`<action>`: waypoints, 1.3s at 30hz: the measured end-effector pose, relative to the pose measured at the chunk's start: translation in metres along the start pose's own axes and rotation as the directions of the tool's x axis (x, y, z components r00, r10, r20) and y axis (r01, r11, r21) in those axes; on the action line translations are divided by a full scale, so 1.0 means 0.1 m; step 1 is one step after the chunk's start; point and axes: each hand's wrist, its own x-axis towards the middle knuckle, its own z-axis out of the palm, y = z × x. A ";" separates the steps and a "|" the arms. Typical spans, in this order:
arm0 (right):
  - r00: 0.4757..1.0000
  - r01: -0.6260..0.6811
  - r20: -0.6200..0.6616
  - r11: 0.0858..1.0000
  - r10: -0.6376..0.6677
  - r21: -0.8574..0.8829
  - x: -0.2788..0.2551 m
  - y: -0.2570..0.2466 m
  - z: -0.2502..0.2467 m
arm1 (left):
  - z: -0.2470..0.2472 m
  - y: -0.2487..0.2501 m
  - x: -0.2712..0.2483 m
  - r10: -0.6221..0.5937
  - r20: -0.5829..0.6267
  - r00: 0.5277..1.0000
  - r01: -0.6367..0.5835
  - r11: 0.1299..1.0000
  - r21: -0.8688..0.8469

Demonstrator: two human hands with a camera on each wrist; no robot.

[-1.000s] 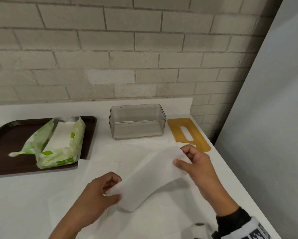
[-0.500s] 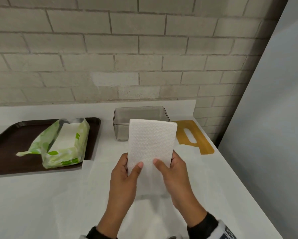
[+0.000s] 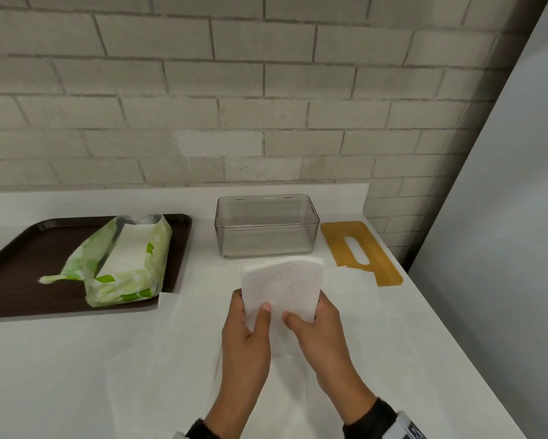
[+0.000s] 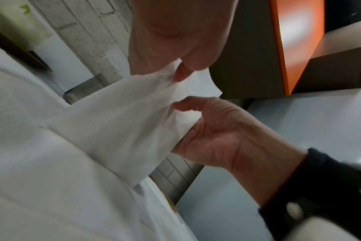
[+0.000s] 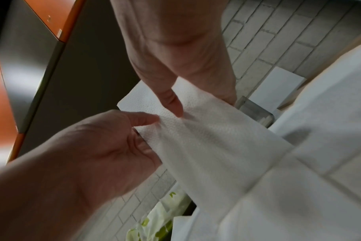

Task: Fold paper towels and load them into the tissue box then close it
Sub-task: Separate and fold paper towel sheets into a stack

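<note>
White paper towel point(image 3: 282, 288) between fingers point(image 3: 263, 315).

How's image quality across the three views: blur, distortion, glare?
Head view: sharp; wide-angle bends the brick courses; no harsh glare, though the folded paper towel and clear tissue box sit pale on the white counter. Left wrist view: towel weave crisp, orange panel carries a blown highlight, frame tilted. Right wrist view: left hand soft, foreground paper blurred.

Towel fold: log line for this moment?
towel folded, held by left hand and right hand | box empty | lid off
</note>
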 end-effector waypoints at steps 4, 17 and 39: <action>0.999 -0.026 0.033 0.997 0.028 -0.077 0.09 -0.07 0.02 | -0.06 0.09 0.13 0.029 -0.009 1.000 -0.029 1.000 0.007; 0.974 0.216 0.160 0.882 -0.162 -0.419 1.79 -1.23 -0.28 | -0.67 -0.42 0.67 -0.565 0.087 0.821 -0.073 0.048 0.996; 0.632 0.598 0.511 0.052 0.583 -0.800 3.31 -0.30 0.71 | -1.29 -0.13 0.58 -0.173 -0.158 0.972 0.232 0.799 0.555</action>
